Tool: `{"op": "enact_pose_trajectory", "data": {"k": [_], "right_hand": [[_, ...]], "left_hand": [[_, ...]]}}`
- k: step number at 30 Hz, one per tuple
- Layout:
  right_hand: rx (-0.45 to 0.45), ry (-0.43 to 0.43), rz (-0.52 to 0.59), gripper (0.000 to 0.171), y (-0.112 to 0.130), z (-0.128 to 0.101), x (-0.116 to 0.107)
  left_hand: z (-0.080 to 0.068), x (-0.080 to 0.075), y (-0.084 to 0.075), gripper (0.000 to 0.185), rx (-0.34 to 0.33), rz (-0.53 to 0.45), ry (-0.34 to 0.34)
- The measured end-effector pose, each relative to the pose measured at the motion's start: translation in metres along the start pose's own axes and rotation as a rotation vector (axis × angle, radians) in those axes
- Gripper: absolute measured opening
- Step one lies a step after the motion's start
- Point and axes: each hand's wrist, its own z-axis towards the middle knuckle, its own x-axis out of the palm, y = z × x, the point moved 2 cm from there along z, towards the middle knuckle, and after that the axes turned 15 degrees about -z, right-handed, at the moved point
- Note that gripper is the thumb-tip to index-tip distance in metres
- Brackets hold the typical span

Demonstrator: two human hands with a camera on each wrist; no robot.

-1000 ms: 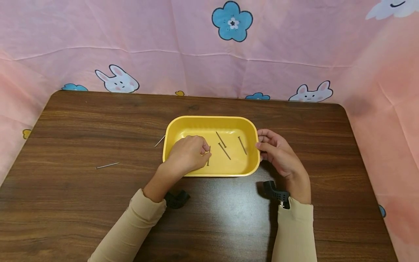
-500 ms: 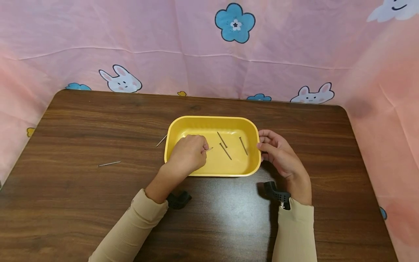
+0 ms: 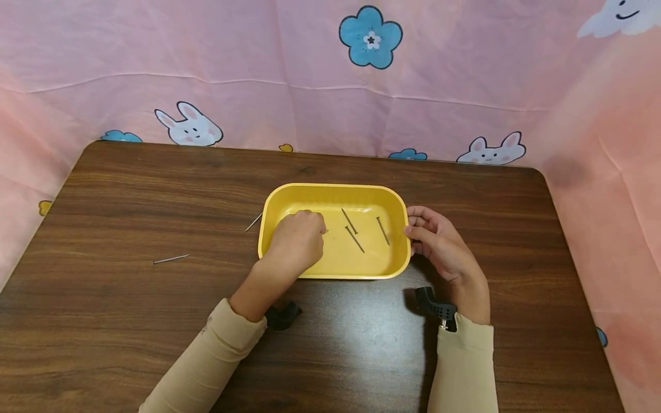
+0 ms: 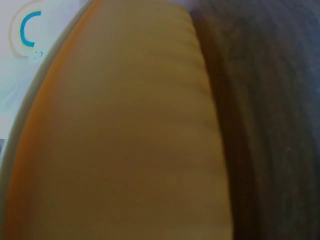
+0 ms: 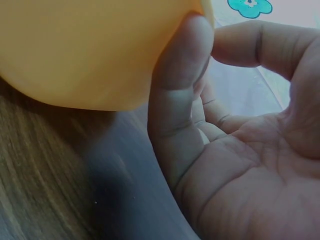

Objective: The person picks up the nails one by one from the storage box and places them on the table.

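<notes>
A yellow plastic tray (image 3: 382, 269) stands on the table with several nails inside, among them one nail (image 3: 383, 230) near its right end and two nails (image 3: 354, 239) close together mid-floor. Reaching over the front rim, my left hand (image 3: 296, 238) has curled fingers low inside the tray's left half and pinches a nail, of which barely a tip shows. My right hand (image 3: 439, 238) grips the tray's right end, thumb at the rim and fingers against the outer wall (image 5: 100, 55). In the left wrist view the tray's wall (image 4: 130, 125) hides the left fingers.
On the wooden table (image 3: 155, 321), one nail (image 3: 171, 259) lies left of the tray. Another nail (image 3: 253, 222) lies against the tray's left side, perhaps partly hidden. A patterned pink cloth (image 3: 310, 109) hangs behind the table.
The nail at my left fingertips has swung from lying along the tray's depth to pointing right, then mostly out of sight behind the fingers. My right hand keeps its grip.
</notes>
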Motion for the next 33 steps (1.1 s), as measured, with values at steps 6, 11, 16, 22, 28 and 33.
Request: {"op": "enact_pose_trajectory", "data": {"k": [6, 11, 16, 22, 28, 33], "right_hand": [[-0.010, 0.002, 0.002, 0.024, 0.000, 0.001, 0.000], [-0.007, 0.003, -0.004, 0.024, 0.001, 0.000, -0.001], [-0.004, 0.003, -0.013, 0.024, 0.000, -0.001, 0.000], [0.002, -0.006, -0.004, 0.023, -0.001, -0.002, 0.000], [-0.004, -0.001, 0.005, 0.022, -0.001, -0.002, 0.000], [-0.009, 0.002, 0.002, 0.023, -0.001, -0.001, 0.000]], "left_hand": [[0.001, -0.003, 0.004, 0.044, 0.045, -0.056, -0.009], [0.002, -0.003, 0.008, 0.042, 0.090, -0.108, -0.035], [0.002, -0.003, 0.010, 0.040, 0.098, -0.122, -0.036], [0.001, -0.005, 0.009, 0.038, 0.100, -0.133, -0.028], [-0.001, -0.010, 0.010, 0.020, 0.077, -0.161, -0.059], [-0.004, -0.013, 0.010, 0.016, 0.073, -0.221, -0.073]]}}
